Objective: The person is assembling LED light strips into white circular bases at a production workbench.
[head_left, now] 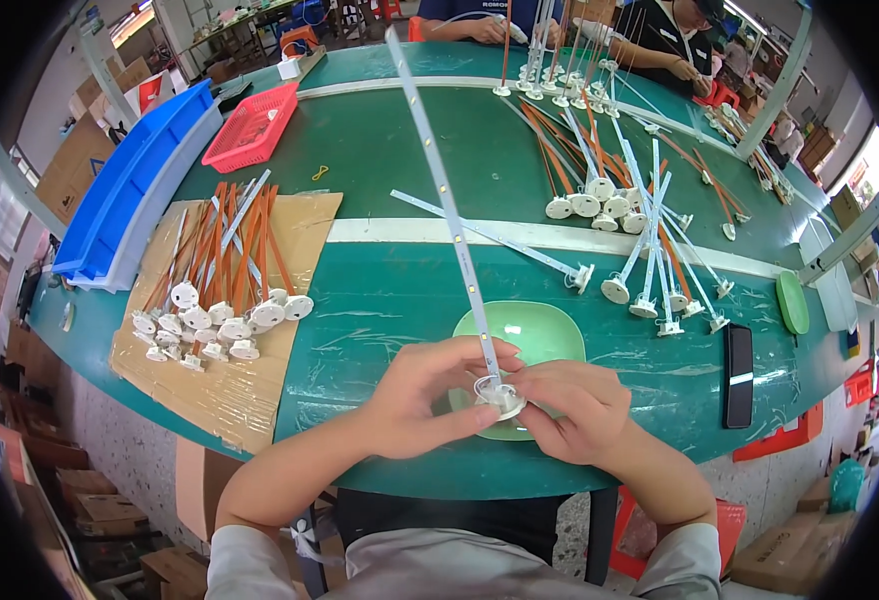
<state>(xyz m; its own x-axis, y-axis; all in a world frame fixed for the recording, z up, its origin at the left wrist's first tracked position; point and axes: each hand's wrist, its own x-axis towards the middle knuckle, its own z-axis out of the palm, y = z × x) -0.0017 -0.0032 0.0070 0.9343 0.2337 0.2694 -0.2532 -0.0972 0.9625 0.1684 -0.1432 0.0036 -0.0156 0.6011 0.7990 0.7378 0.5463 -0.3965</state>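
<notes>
Over the near edge of the green table, both of my hands are closed on one LED strip assembly: a long white strip (457,230) dotted with small yellow chips, rising from a round white base (505,400) with thin wires. My left hand (428,395) curls round the base's left side, thumb below it. On the base's right side, my right hand (575,400) pinches with thumb and fingers. The strip stands up, tilted away to the left. Beneath the hands sits a light green bowl (530,325); my fingers hide much of its inside.
Cardboard (250,390) at left carries a pile of similar strips (215,320). More strips (650,270) lie at right. A black phone (738,375), a pink basket (255,125), a blue tray (135,185) and a small green dish (792,303) rest around. Two people work across the table.
</notes>
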